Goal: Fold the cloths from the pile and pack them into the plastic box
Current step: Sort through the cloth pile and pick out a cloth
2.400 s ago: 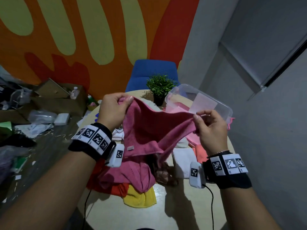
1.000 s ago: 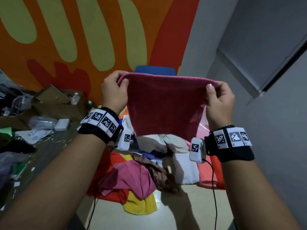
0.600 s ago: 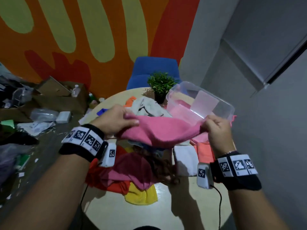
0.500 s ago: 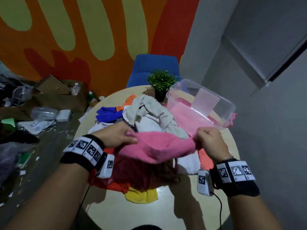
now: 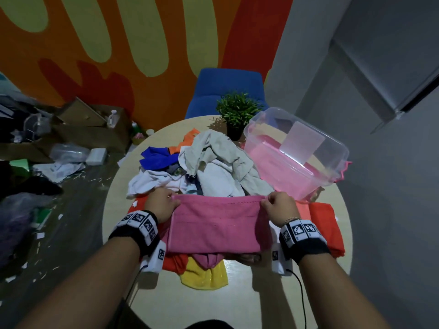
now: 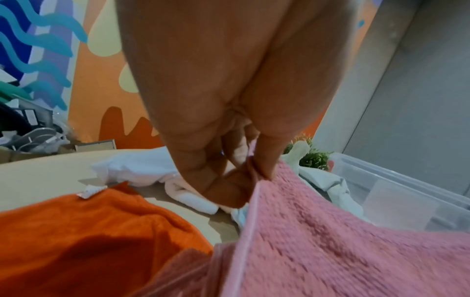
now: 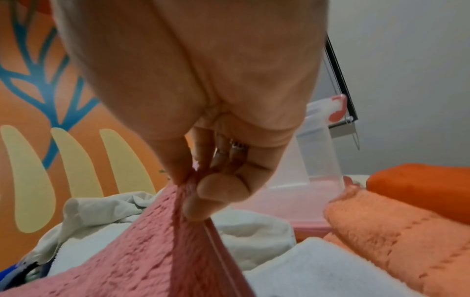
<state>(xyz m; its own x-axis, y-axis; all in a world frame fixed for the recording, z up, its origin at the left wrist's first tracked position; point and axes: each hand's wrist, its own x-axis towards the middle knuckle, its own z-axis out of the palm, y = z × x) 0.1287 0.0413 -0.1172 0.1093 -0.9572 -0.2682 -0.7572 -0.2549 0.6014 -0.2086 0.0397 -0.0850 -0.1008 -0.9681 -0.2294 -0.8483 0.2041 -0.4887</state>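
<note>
A pink cloth (image 5: 217, 225) is stretched flat between both hands over the near part of the pile, folded into a rectangle. My left hand (image 5: 164, 201) pinches its far left corner, seen close in the left wrist view (image 6: 250, 172). My right hand (image 5: 276, 204) pinches the far right corner (image 7: 194, 184). The pile of cloths (image 5: 209, 162) lies beyond on the round table (image 5: 213, 302): white, beige, blue and orange pieces. The clear plastic box (image 5: 294, 150) with a pink bottom stands tilted at the far right.
Folded orange and peach cloths (image 5: 325, 224) lie right of the pink one. A yellow cloth (image 5: 204, 276) and a red one (image 5: 175, 260) stick out beneath it. A potted plant (image 5: 236, 112) and a blue chair (image 5: 228, 87) are at the back. Clutter covers the floor at the left.
The pink cloth was held up high and spread, then brought down and folded over. It now lies stretched low over the pile, both hands still pinching its corners.
</note>
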